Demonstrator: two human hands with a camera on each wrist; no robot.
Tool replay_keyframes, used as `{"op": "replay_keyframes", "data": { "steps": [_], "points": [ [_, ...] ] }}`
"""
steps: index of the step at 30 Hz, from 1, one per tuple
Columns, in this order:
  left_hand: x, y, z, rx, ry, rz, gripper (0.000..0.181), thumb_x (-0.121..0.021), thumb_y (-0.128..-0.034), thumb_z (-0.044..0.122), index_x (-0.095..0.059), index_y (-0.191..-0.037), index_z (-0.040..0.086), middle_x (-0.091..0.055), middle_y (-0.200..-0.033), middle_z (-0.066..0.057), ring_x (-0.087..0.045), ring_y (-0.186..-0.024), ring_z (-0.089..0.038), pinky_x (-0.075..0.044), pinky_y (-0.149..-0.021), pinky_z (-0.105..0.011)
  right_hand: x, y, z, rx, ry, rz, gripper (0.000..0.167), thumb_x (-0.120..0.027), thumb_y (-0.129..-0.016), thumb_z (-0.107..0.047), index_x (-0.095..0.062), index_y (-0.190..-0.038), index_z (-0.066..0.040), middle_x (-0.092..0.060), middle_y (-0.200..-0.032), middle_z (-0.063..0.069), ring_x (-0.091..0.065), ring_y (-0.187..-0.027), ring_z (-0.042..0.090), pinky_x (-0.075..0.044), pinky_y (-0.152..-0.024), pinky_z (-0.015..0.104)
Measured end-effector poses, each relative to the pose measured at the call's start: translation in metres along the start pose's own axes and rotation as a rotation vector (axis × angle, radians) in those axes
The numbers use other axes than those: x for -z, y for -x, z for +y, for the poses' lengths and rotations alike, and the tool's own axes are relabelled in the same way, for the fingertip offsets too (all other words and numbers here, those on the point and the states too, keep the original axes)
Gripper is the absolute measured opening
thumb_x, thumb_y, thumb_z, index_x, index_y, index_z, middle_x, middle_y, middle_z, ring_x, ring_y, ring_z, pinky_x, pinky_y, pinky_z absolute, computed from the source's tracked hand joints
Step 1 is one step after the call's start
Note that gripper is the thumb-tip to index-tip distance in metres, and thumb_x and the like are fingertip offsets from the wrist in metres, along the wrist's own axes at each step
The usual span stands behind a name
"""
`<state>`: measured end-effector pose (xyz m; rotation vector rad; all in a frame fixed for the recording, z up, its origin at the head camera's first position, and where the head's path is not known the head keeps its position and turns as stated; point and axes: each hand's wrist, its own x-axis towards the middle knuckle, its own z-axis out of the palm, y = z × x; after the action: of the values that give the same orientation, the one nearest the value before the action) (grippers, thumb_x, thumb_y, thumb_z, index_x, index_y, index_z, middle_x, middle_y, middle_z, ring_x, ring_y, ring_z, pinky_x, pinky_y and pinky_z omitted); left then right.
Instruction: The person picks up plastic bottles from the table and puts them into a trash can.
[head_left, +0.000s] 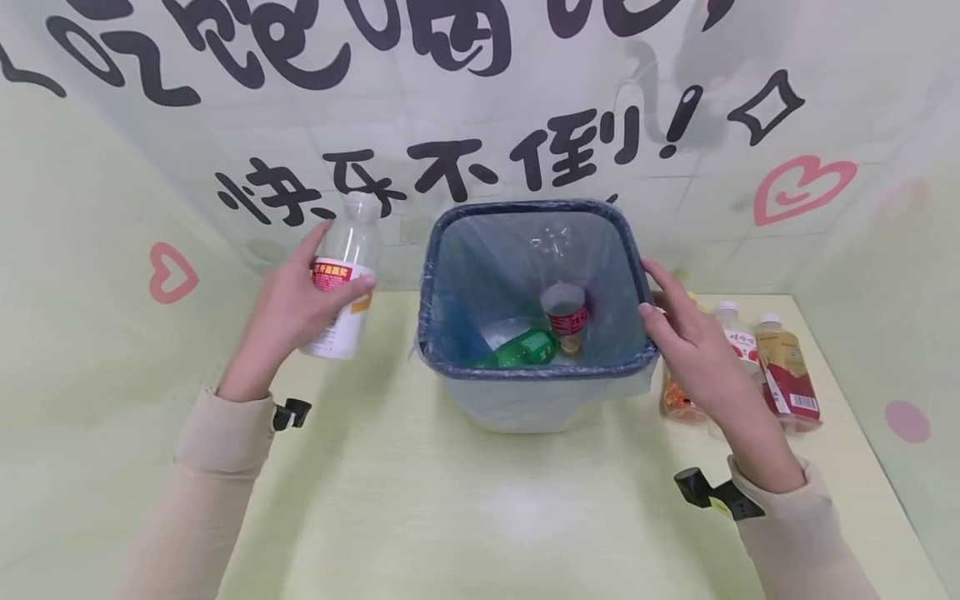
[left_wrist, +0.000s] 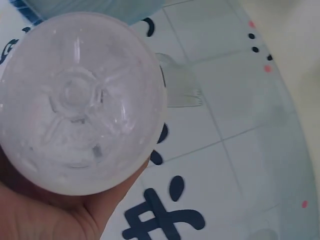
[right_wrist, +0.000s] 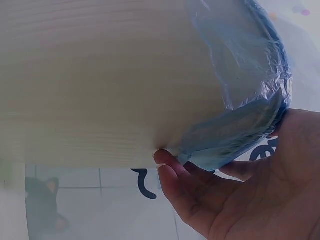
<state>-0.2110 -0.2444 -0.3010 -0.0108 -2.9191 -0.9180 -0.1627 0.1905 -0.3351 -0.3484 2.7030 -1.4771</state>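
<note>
My left hand grips a clear plastic bottle with a white, red and yellow label, upright but slightly tilted, left of the bin. The left wrist view shows the round base of that bottle, hiding most of the fingers. A pale trash bin with a dark rim and bluish liner stands mid-table, its mouth tipped toward me. My right hand holds its right side, thumb at the rim; seen from the right wrist, the fingers press the outer wall and liner. Inside lie a green bottle and a clear red-labelled bottle.
Right of the bin, partly behind my right forearm, several bottles stand together: a brown-and-red one, a white-capped one and one with orange contents. A printed wall backs the pale table, with side panels left and right.
</note>
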Motion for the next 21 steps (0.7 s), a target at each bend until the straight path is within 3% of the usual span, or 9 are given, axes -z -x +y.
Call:
{"op": "replay_keyframes", "data": {
  "steps": [9, 17, 21],
  "points": [
    [0.022, -0.002, 0.036, -0.064, 0.020, 0.050, 0.083, -0.063, -0.0918, 0.053, -0.021, -0.159, 0.028, -0.059, -0.114, -0.021, -0.059, -0.088, -0.036, -0.049, -0.063, -0.040, 0.001, 0.000, 0.000, -0.012, -0.013, -0.022, 0.058, -0.039, -0.107, -0.034, -0.014, -0.160, -0.034, -0.035, -0.154, 0.025, -0.039, -0.137, 0.047, -0.033, -0.103, 0.069],
    [0.026, -0.007, 0.054, -0.048, 0.080, 0.093, 0.072, -0.056, -0.0954, 0.052, -0.024, -0.157, 0.034, -0.059, -0.115, -0.019, -0.061, -0.088, -0.034, -0.052, -0.063, -0.038, 0.001, -0.001, 0.000, 0.014, -0.013, -0.010, 0.058, -0.040, -0.107, -0.035, -0.016, -0.160, -0.033, -0.036, -0.154, 0.023, -0.040, -0.136, 0.046, -0.034, -0.104, 0.068],
    [0.028, -0.008, 0.064, -0.079, 0.151, 0.151, 0.069, -0.057, -0.0959, 0.048, -0.026, -0.156, 0.034, -0.060, -0.117, -0.015, -0.061, -0.090, -0.028, -0.052, -0.066, -0.034, 0.002, -0.001, 0.000, 0.006, -0.006, -0.014, 0.058, -0.039, -0.107, -0.035, -0.015, -0.160, -0.032, -0.036, -0.154, 0.024, -0.040, -0.136, 0.046, -0.034, -0.104, 0.068]
  ]
}}
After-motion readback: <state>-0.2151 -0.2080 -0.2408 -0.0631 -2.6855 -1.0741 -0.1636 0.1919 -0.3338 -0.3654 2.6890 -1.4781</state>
